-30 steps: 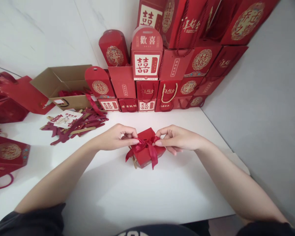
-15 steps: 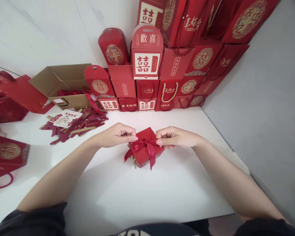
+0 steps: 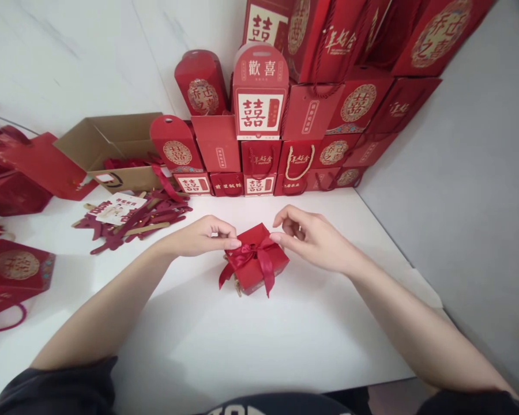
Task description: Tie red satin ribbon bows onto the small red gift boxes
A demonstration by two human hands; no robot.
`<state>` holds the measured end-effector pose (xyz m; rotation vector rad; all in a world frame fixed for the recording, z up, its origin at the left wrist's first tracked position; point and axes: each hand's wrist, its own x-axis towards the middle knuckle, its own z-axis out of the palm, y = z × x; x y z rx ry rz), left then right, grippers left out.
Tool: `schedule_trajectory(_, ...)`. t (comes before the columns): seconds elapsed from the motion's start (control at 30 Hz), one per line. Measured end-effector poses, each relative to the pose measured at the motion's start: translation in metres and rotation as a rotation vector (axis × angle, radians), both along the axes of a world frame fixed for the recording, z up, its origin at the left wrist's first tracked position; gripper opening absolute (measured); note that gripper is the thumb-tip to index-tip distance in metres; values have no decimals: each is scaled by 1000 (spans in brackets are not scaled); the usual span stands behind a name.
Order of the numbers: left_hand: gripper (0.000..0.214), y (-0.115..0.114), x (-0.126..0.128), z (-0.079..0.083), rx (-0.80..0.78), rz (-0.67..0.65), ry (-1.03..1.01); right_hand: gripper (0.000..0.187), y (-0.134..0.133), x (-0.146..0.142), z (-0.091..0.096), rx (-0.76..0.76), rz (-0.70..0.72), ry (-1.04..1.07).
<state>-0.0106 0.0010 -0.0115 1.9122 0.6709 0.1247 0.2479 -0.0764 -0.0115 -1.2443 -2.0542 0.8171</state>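
Observation:
A small red gift box point(image 3: 259, 276) sits on the white table, with a dark red satin ribbon point(image 3: 266, 266) tied in a bow across its top. Both ribbon tails hang down over the near side. My left hand point(image 3: 210, 235) pinches the bow's left loop between thumb and forefinger. Above the box's right side, my right hand point(image 3: 309, 236) has its thumb and forefinger apart, the thumb tip close by the right loop. Whether that thumb still touches the ribbon I cannot tell. A bit of gold cord pokes out at the box's lower left.
Red printed gift boxes point(image 3: 259, 115) and bags are stacked along the back wall. To the left are an open cardboard carton point(image 3: 130, 135), a heap of dark red strips point(image 3: 130, 227) under a white card point(image 3: 120, 208), and another red box point(image 3: 17, 265). A grey wall point(image 3: 467, 190) stands at right.
My right hand has let go of the bow's right loop and lifted slightly, its fingers parting. The right loop now stands up more loosely. My left hand keeps its pinch.

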Motion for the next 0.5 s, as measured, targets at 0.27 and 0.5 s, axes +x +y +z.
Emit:
schedule_trajectory(0.27, 32, -5, 5, 1, 22, -2, -27, 16, -38, -33, 1, 580, -23, -655)
schedule_trajectory(0.5, 26, -8, 4, -1, -14, 4, -38, 20, -38, -32, 2, 520, -77, -655)
